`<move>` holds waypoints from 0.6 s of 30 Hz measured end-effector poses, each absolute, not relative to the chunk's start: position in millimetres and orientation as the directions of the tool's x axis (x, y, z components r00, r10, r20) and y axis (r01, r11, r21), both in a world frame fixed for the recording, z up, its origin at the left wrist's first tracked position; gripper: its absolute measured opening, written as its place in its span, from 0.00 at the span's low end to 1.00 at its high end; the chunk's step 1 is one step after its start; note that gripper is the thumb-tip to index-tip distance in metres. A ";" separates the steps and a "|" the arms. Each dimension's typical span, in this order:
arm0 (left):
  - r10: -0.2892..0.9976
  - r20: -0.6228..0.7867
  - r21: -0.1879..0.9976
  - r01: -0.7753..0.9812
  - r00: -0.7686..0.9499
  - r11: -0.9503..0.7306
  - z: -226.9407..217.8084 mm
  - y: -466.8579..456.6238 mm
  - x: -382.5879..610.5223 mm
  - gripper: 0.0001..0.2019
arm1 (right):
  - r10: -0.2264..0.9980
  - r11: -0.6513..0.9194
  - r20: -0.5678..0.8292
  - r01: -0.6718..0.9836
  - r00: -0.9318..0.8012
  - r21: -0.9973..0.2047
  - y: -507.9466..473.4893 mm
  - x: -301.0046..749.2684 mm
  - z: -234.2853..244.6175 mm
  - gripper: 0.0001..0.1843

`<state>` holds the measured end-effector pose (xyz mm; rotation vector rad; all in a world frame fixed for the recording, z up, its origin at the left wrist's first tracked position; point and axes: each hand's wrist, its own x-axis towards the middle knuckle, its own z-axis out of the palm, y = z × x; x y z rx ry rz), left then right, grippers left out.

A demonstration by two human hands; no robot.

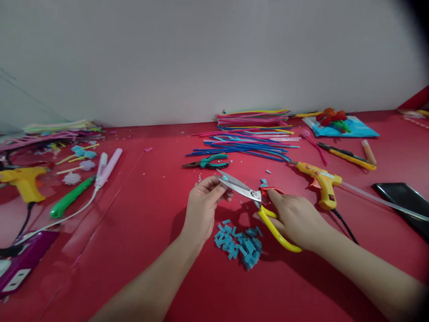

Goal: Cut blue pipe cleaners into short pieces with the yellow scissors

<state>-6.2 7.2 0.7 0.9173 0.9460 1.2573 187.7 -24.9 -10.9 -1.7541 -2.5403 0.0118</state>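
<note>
Right hand (pixel 291 219) is clamping around the scissors (pixel 239 185), with the fingers sitting in the red and yellow handles. Left hand (pixel 204 199) is pinching its thumb and fingers together on a small blue strip (pixel 225 177), right by the blade tips in the middle of the frame. The blades are partly hiding the strip.

Just below the hands, a pile of blue bits (pixel 234 243) is lying on the red table (pixel 134 214). Lots of bits are already looking cut, and one strip is waiting at the blades. How many more are waiting to be cut, I cannot tell. The bits are looking short, flat and mostly boxy, with straight ends. They are maybe soft, but the picture is not showing that clearly.

Above the hands, long thin blue sticks (pixel 234 150) are lying in a loose row, with fuzzy-looking pipe cleaners (pixel 253 120) stacking up behind them. Pliers (pixel 209 161) with smooth teal handles are resting in front. To the right, a shiny yellow plastic glue gun (pixel 321 179) is poking out a clear, smooth glue stick (pixel 378 199). At the left, a smooth pink hair straightener (pixel 109 167) is lying near a green cutter (pixel 72 197).
</note>
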 end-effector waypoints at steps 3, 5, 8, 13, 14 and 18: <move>0.996 -0.058 0.938 -0.336 0.073 0.079 1.4 7.7 -6.0 0.01 | 0.932 0.361 0.052 0.932 -0.360 -0.023 -25.1 188.6 -10.4 0.17; 0.996 -0.057 0.939 -0.334 0.073 0.078 1.6 7.9 -5.9 0.01 | 0.930 0.365 0.060 0.931 -0.363 -0.027 -25.4 188.8 -10.2 0.17; 0.996 -0.061 0.937 -0.339 0.070 0.081 1.2 8.0 -6.0 0.02 | 0.928 0.368 0.068 0.930 -0.366 -0.022 -25.8 188.8 -9.8 0.17; 0.996 -0.057 0.934 -0.348 0.071 0.078 0.6 8.3 -6.1 0.04 | 0.927 0.369 0.071 0.929 -0.368 -0.011 -26.0 188.7 -9.3 0.17; 0.996 -0.058 0.934 -0.349 0.072 0.079 0.6 8.4 -6.1 0.03 | 0.926 0.372 0.074 0.928 -0.370 -0.010 -26.0 188.8 -9.3 0.17; 0.995 -0.057 0.934 -0.349 0.076 0.080 1.1 8.3 -6.1 0.03 | 0.924 0.377 0.075 0.926 -0.376 -0.002 -25.9 189.7 -9.7 0.16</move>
